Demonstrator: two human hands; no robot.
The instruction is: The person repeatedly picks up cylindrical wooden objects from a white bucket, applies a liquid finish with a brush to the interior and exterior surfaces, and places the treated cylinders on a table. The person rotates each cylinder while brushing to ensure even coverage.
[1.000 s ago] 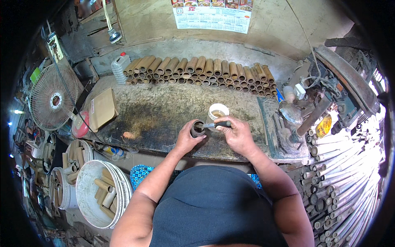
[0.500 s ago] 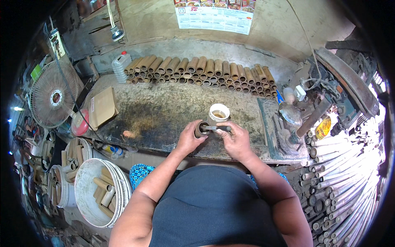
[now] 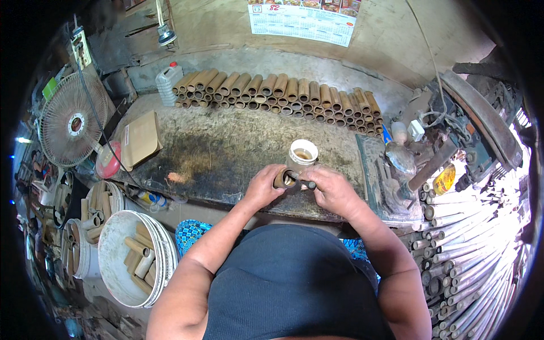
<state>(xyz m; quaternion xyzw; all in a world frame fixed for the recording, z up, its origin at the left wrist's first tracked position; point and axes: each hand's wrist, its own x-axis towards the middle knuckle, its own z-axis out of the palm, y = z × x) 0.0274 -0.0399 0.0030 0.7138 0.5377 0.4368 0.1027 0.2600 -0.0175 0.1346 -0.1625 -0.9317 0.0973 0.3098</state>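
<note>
My left hand point(image 3: 265, 187) is wrapped round a short brown bamboo tube point(image 3: 279, 181), its open end turned to the right. In my right hand point(image 3: 334, 190) I grip a slim tool with a dark handle point(image 3: 309, 185). The tool's far end reaches to the tube's mouth; whether it is a blade or a brush I cannot make out. Just beyond my hands a white cup point(image 3: 300, 165) with some brownish liquid stands on the worn workbench point(image 3: 226, 147).
Stacked bamboo tubes point(image 3: 280, 85) line the back of the bench, beside a plastic jug point(image 3: 168, 89). A brown envelope point(image 3: 139, 141) and a fan point(image 3: 73, 122) are left. White buckets point(image 3: 113, 243) hold tube pieces. Right are a metal machine point(image 3: 396, 187) and long poles point(image 3: 481, 249).
The tool has turned in my right hand, so its handle end now points more toward me. My right hand has shifted slightly right, and the view has tilted a little.
</note>
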